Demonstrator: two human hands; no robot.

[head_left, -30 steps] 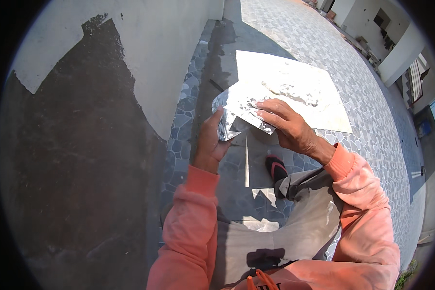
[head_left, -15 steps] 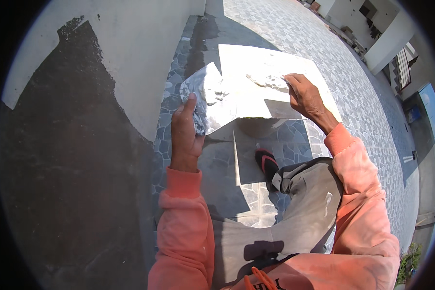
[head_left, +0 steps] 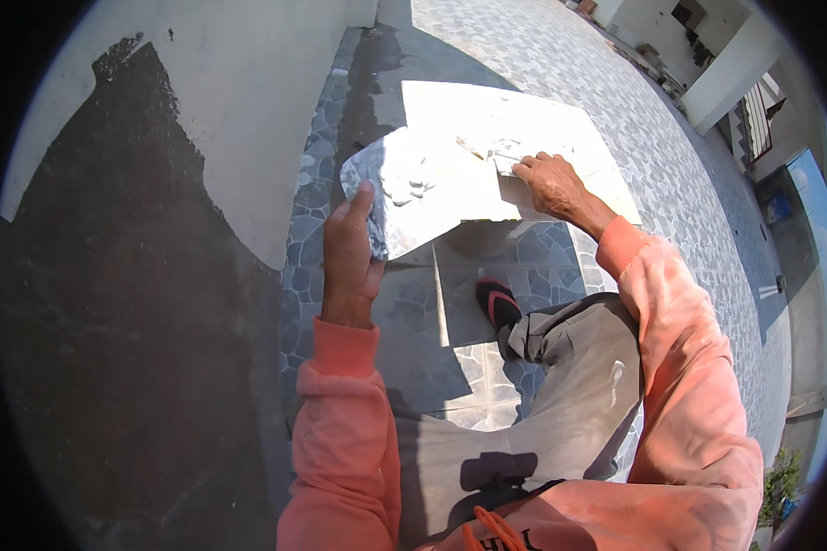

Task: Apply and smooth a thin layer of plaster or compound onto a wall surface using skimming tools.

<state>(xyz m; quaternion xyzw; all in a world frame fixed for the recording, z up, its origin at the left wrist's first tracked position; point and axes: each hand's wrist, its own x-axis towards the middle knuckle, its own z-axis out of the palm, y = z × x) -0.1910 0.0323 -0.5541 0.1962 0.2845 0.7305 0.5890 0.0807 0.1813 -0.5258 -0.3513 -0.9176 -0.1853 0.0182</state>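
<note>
My left hand (head_left: pixel 347 250) grips the smeared edge of a small pale plastering board (head_left: pixel 390 197), thumb on top and fingers underneath. Lumps of white putty (head_left: pixel 409 182) lie on it. The small board meets or overlaps a larger white board (head_left: pixel 570 124), though glare hides their border. Over the larger board, my right hand (head_left: pixel 560 191) is closed on a flat putty blade (head_left: pixel 507 163), its handle hidden by my fingers. More putty is smeared around the blade, washed out by the sun.
A rounded container (head_left: pixel 481 239) shows beneath the larger board. On the left stands a wall (head_left: pixel 248 119) with a dark grey patch (head_left: pixel 138 303). Stone-patterned tiles (head_left: pixel 680 202) cover the floor. My foot in a sandal (head_left: pixel 498 303) is below the boards. A pale pillar (head_left: pixel 730 78) rises far right.
My right hand has moved left and slightly down across the larger board, and the blade's flat face now shows. My left hand keeps its hold on the small board.
</note>
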